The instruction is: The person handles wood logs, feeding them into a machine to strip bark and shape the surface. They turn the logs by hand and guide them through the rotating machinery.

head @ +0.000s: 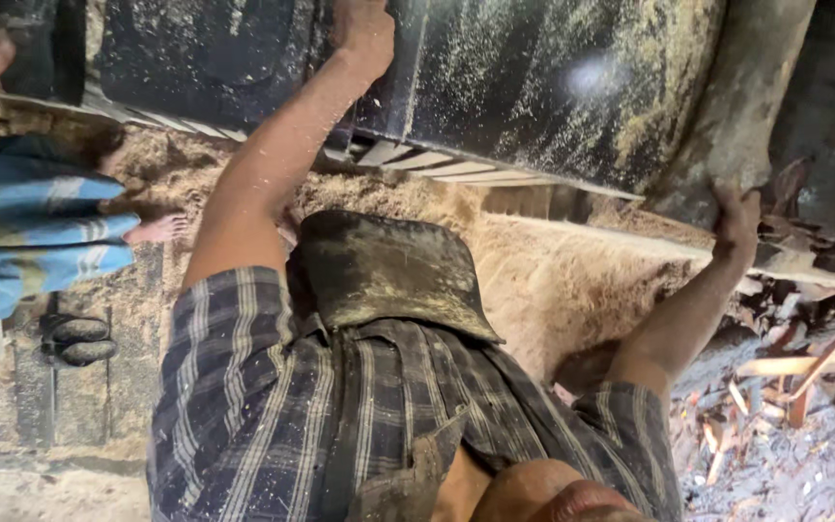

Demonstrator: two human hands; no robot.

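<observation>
Fingers [744,201], R hand [736,224], curled on log [751,97]; L hand [364,34] on panel [533,87].

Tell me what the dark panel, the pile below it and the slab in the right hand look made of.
Dark panel: likely painted metal, smooth with a glare spot, dusted with chips. Pile: sawdust, tan and fine-grained. Grey slab, gripped by the right hand: possibly rough timber or bark, matte; unclear.
</observation>
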